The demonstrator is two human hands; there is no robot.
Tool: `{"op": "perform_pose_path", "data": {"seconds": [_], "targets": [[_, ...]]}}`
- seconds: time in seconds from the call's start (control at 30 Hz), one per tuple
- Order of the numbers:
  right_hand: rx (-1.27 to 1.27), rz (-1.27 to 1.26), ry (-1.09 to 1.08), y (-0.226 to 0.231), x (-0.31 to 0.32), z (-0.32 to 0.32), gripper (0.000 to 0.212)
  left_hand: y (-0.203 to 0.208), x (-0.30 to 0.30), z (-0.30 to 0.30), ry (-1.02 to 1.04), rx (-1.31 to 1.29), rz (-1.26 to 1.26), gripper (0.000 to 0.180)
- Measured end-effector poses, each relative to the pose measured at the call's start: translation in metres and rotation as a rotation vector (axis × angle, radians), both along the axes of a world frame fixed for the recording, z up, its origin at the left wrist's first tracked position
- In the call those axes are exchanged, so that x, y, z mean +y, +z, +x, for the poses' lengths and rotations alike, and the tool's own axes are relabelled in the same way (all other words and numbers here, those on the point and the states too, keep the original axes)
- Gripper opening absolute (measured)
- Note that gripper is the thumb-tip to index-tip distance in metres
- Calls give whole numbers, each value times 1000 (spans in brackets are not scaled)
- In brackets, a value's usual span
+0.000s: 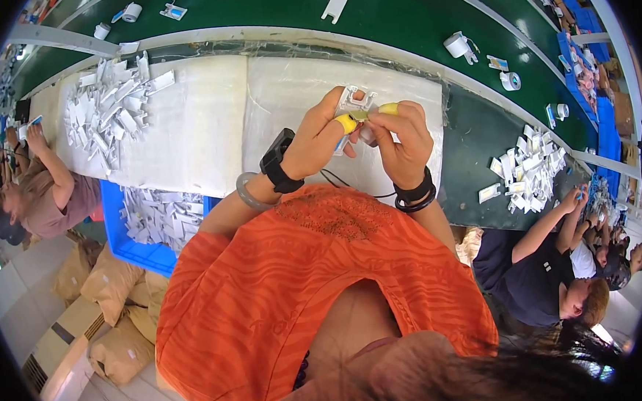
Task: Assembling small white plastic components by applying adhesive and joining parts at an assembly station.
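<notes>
Above the pale tabletop (199, 127), toward its right end, the white part (354, 98) is held up between the two hands of a person in an orange top (269, 314). From where I stand, the left hand (316, 138) is closed on it, thumb in front, the other fingers mostly hidden behind. That thumb wears a yellow cover (348, 122), and a finger of the right hand (408, 140) wears one too. The right fingers are bent in against the part; whether their grip pinches it or only presses, I cannot tell. A small yellowish strip (360, 115) shows between the fingertips, too small to make out, and something greyish (367, 135) below it is half covered.

Off to the left lies a heap (109, 107) of white pieces, so jumbled that many cover one another. Nearer the person, a blue bin (144, 259) holds more, one corner hidden by the orange sleeve. Over on the right, another heap (532, 165) rests on a green surface (474, 184). Along the far side, a green belt (265, 9) carries a few scattered pieces and is cut off above. A worker in dark clothes (527, 265) sits at the right; what that worker's hands hold is too small to tell
</notes>
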State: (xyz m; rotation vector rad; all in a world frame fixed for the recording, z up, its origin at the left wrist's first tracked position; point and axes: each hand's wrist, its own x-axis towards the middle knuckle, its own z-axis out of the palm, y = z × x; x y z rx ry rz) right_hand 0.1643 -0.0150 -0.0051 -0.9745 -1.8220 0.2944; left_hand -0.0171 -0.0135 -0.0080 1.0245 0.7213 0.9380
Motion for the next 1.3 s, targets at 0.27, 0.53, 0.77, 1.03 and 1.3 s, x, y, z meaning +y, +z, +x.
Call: {"op": "perform_pose_path", "data": {"seconds": [0.27,0.53,0.77,1.03,1.3], "targets": [[3,12,-19,-5,0,0,30,5,0,6,32,14,59,40],[16,18,-32,-8,-1,1,31,9,0,2,-45,121,88,46],[7,27,-33,-10,-1,2,30,15,0,4,-37,150,87,46],[4,-10,-24,-5,0,1,28,0,-6,6,44,130,160,37],[-58,17,-14,-5,1,4,25,5,-6,8,79,224,202,33]]}}
